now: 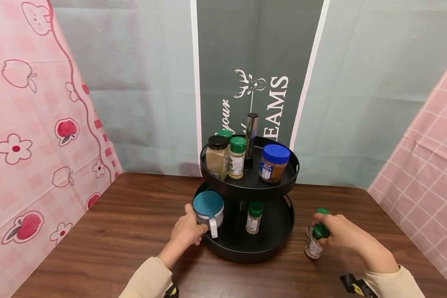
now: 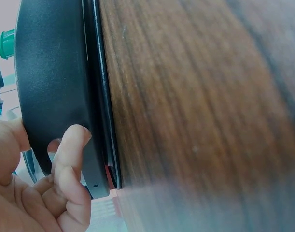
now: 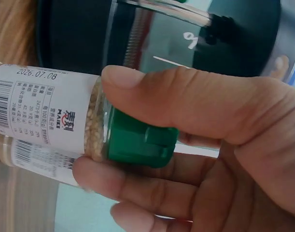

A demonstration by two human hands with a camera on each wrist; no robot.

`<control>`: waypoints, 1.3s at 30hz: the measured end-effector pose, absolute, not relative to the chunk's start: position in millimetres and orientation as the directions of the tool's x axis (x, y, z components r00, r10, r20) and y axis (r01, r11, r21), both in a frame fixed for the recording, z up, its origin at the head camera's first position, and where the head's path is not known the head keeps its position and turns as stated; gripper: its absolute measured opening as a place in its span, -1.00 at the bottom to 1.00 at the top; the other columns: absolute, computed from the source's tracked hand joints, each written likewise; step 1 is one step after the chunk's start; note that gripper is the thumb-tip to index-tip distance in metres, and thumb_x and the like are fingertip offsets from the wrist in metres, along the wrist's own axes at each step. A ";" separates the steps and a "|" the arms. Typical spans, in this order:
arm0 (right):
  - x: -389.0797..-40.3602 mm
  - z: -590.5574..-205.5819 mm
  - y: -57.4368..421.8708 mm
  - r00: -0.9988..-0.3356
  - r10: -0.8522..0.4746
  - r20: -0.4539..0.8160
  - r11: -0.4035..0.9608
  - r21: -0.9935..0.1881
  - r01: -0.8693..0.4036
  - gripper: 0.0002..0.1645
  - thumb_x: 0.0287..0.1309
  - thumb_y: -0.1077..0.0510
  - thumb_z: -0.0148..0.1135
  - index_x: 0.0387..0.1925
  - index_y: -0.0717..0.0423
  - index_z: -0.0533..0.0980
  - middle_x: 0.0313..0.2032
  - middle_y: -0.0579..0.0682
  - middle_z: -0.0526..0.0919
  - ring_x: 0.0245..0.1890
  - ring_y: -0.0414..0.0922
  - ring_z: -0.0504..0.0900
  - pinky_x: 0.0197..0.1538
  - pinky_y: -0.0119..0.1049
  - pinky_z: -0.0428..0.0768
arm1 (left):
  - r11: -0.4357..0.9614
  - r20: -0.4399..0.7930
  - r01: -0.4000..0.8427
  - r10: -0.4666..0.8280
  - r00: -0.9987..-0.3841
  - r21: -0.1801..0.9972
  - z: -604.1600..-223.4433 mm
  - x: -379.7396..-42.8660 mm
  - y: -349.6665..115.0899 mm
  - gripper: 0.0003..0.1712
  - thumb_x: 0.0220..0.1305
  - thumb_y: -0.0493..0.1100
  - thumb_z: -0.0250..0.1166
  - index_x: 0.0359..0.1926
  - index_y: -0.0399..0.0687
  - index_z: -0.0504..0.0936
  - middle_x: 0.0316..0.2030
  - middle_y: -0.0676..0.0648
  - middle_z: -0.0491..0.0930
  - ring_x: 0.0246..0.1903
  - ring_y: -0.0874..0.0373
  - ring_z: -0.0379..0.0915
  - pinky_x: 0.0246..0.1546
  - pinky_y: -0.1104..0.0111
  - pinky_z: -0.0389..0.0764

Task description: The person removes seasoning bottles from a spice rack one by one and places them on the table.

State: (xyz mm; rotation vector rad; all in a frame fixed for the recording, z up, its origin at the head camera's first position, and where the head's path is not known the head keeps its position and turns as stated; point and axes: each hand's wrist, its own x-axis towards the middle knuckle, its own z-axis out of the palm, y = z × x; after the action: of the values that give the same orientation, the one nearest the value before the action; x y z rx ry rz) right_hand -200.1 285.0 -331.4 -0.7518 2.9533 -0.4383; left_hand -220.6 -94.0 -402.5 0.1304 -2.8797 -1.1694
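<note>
While a pale grey-green curtain (image 1: 152, 82) with a dark printed stripe fills the upper middle of the frame, a pink patterned cloth (image 1: 26, 120) hangs at the left and a pink checked cloth (image 1: 421, 136) at the right. Below them, the brown wooden desk (image 1: 134, 231) occupies the lower part. In the centre stands a black two-tier rack (image 1: 253, 190), whose round lower tray (image 1: 242, 255) lies under the upper one.

At the lower centre-left is the left hand (image 1: 188, 225); its grip is clamped on the side wall of the lower tray, with the thumb at the edge and the fingers outside. At the lower right, the right hand (image 1: 344, 231) has its grip clamped on a green-capped spice jar, thumb and fingers pinching it near the cap.

Just beside the left hand, on the left side of the lower tray, sits a cup (image 1: 219, 218) with a blue lid and white handle. On the upper tray, a black-lidded jar (image 1: 217, 161) is at the left and a blue-lidded jar (image 1: 273, 165) at the right.

The smallest are the green-capped jars: the held jar (image 1: 314, 247) is at the lower right, slightly tilted, and a neighbouring jar (image 3: 41, 159) is close behind it; whether the fingers touch this second one, I cannot tell. Another jar (image 1: 253, 221) stands in the lower tray, and two more (image 1: 236, 161) are beside the black-lidded jar.
</note>
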 end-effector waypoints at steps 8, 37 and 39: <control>-198.2 -337.2 281.6 -0.908 -0.418 -0.024 0.874 -0.283 -0.395 -0.58 -0.31 0.28 0.37 -0.28 0.11 0.45 -0.47 -0.04 0.50 -0.53 -0.14 0.42 -0.48 -0.18 0.45 | 0.718 -0.004 -0.067 -0.089 -0.996 0.693 -402.3 -219.9 -93.5 -0.40 -0.08 -0.16 0.29 -0.09 -0.22 0.14 -0.84 -0.02 0.45 -0.85 0.19 0.38 -0.69 0.24 0.39; -193.7 -322.7 281.4 -0.902 -0.426 -0.072 0.872 -0.296 -0.389 -0.35 -0.27 0.18 0.38 -0.02 0.23 0.41 -0.34 0.05 0.58 -0.40 -0.06 0.51 -0.40 -0.14 0.51 | 0.719 -0.010 -0.066 -0.082 -0.997 0.691 -402.3 -221.3 -95.0 -0.41 -0.07 -0.16 0.29 -0.10 -0.21 0.14 -0.83 -0.02 0.46 -0.84 0.18 0.38 -0.69 0.23 0.39; -193.2 -320.6 281.7 -0.899 -0.429 -0.087 0.866 -0.323 -0.382 -0.36 -0.28 0.19 0.38 -0.02 0.19 0.42 -0.36 0.02 0.57 -0.44 -0.12 0.48 -0.43 -0.18 0.49 | 0.719 -0.010 -0.066 -0.081 -0.997 0.692 -402.5 -221.5 -94.9 -0.41 -0.08 -0.16 0.29 -0.10 -0.21 0.14 -0.83 -0.02 0.46 -0.84 0.18 0.38 -0.69 0.23 0.39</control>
State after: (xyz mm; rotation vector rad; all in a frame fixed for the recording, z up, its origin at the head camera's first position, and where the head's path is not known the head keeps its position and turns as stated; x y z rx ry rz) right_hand -193.2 281.7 -320.6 -0.6306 2.8829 -0.4513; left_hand -221.5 -94.9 -402.5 0.1238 -2.8934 -1.1626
